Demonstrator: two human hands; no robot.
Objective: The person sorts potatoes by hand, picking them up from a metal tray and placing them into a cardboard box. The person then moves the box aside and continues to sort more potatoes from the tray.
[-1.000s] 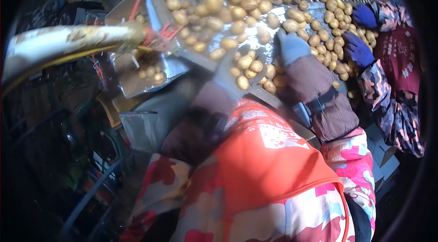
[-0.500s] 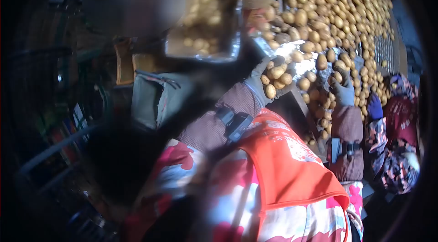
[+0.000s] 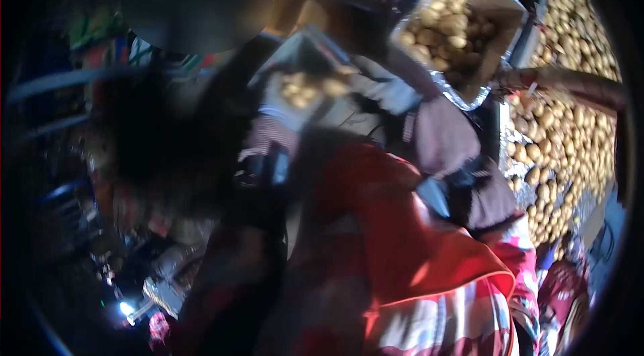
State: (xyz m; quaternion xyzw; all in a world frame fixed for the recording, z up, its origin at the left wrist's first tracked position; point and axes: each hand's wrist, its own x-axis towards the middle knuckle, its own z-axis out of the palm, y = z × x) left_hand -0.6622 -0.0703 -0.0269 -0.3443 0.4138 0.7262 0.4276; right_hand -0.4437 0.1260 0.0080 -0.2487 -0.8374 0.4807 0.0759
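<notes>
Both hands wear grey gloves and are blurred by motion. My left hand (image 3: 280,95) is at the grey bin (image 3: 310,39), cradling several small potatoes (image 3: 299,89). From the right, my right hand (image 3: 389,93) reaches toward the same potatoes; its fingers are smeared, so its grip cannot be made out. More blurred potatoes (image 3: 333,87) show between the two hands. Up and to the right of my right hand stands a cardboard box (image 3: 502,4) with a shiny plastic liner, partly filled with potatoes (image 3: 451,20).
A sorting surface covered with potatoes (image 3: 560,134) runs along the right side, crossed by a reddish bar or arm (image 3: 570,81). A co-worker (image 3: 563,285) in dark red is at the lower right. Blue rails (image 3: 67,84) are on the left.
The view has turned left, so the sorting surface and lined box appear farther right. Both hands have left the potato pile and come together at the grey bin, my left hand still with potatoes.
</notes>
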